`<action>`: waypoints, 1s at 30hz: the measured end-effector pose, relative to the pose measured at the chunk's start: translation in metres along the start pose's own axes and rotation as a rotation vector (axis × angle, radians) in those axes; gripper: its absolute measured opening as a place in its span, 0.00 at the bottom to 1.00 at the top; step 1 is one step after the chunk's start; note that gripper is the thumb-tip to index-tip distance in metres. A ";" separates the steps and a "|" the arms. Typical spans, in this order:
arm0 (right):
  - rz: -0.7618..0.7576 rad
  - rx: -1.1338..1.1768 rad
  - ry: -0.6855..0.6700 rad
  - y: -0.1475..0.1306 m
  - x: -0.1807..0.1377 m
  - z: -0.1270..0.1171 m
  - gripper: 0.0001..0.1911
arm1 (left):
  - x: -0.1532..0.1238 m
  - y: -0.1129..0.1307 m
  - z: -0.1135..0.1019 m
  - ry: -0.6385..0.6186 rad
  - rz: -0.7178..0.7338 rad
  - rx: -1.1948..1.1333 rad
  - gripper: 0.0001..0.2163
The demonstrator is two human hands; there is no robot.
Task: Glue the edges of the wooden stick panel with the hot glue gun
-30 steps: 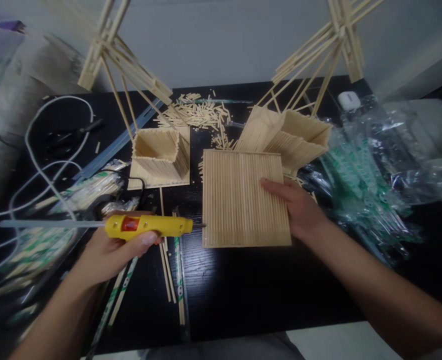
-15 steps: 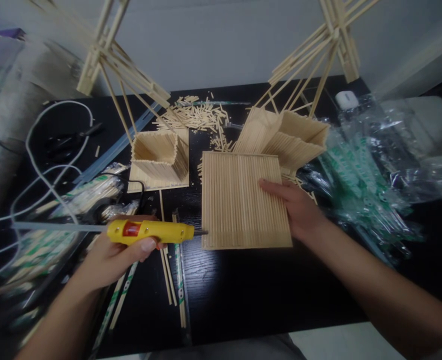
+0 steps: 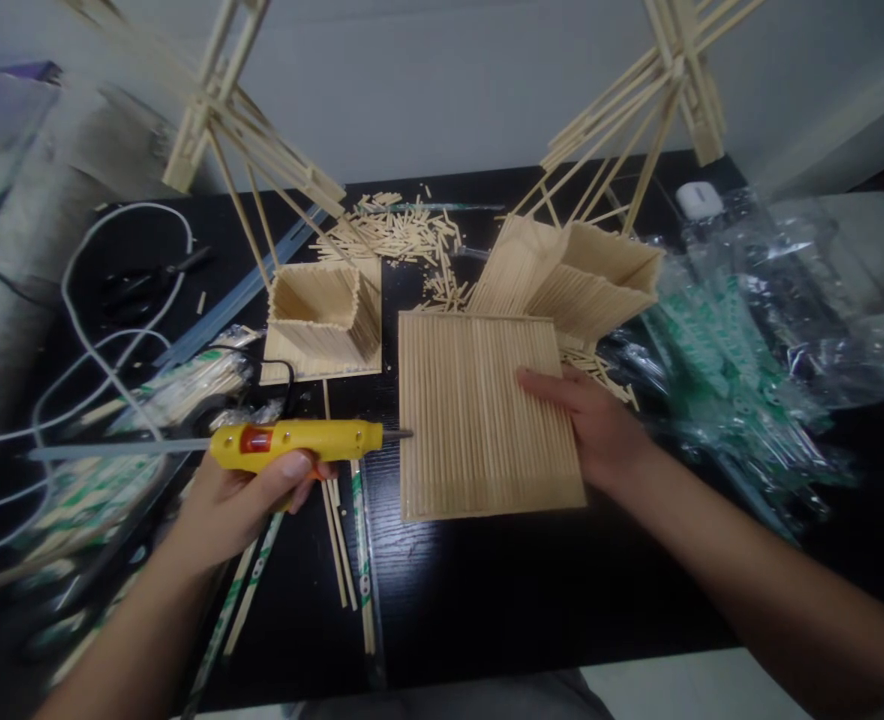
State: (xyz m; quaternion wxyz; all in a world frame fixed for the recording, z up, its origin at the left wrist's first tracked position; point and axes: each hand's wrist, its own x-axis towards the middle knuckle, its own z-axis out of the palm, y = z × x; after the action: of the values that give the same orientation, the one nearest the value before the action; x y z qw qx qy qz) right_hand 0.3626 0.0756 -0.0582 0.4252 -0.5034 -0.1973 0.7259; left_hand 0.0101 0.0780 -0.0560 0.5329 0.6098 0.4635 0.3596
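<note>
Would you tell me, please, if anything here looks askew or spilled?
Yes: beyond the stick panel, the right box leans, while the left box stands upright; short stick pieces lie scattered near the back.

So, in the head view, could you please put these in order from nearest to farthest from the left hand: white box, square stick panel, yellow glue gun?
From the left hand:
1. yellow glue gun: held in that hand.
2. square stick panel: to its right, held by the right hand.
3. white box: at the back right, beyond the panel.
</note>
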 end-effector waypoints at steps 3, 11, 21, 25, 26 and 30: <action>0.013 -0.002 0.000 0.001 -0.001 0.001 0.20 | 0.000 0.000 0.002 0.033 0.004 -0.025 0.21; 0.034 -0.023 -0.027 0.003 -0.004 0.004 0.21 | 0.002 0.000 0.003 0.107 0.000 -0.061 0.21; 0.092 0.001 -0.149 0.008 -0.007 0.003 0.18 | 0.004 -0.001 0.002 0.220 0.013 -0.109 0.22; 0.085 0.009 -0.147 0.007 -0.007 0.004 0.17 | 0.006 -0.001 0.004 0.239 0.040 -0.121 0.22; 0.081 0.008 -0.145 0.006 -0.006 0.004 0.17 | 0.006 -0.001 0.004 0.243 0.046 -0.114 0.22; 0.069 -0.021 -0.139 0.005 -0.006 0.004 0.18 | 0.005 0.002 0.005 0.276 0.082 -0.106 0.22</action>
State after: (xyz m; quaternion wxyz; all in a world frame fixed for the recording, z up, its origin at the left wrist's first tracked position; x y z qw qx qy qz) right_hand 0.3576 0.0683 -0.0564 0.3800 -0.4628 -0.2166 0.7710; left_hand 0.0163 0.0810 -0.0556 0.4805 0.5440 0.4872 0.4855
